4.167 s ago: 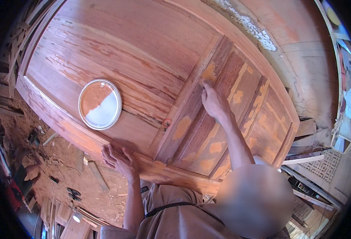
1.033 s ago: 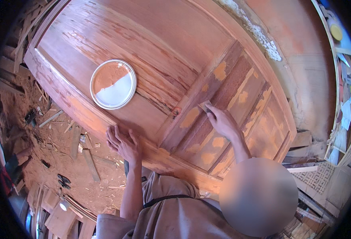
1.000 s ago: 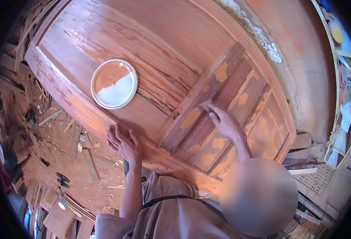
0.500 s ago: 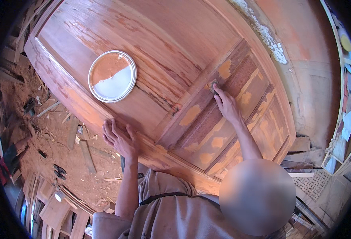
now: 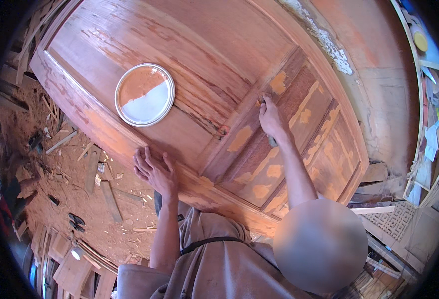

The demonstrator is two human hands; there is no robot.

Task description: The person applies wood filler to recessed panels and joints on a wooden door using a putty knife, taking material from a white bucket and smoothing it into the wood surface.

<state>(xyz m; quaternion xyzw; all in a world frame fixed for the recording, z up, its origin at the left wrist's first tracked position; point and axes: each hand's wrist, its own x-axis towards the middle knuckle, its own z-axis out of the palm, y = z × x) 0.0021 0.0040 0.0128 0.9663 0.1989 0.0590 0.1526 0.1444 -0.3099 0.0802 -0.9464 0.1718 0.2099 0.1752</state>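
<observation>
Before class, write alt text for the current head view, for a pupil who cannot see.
A person's right hand holds a small tool over a wooden panel with orange patches, and the left hand rests on its near edge. A round lid, partly covered in orange-brown paste, lies on the panel; wood scraps litter the floor.

Exposure is moderate, with diffuse light across the wooden panel (image 5: 219,55) and a pale sheen toward its upper left. The bare white part of the round lid (image 5: 149,105) reads bright. A soft shadow lies on the panel beside the left hand (image 5: 155,174). A small glaring white spot (image 5: 77,253) shows at lower left, where surroundings are dim. Fisheye distortion bows straight edges; the corners fall to black. Detail softens toward the rim. A round blurred patch (image 5: 320,246) obscures the lower right.
</observation>
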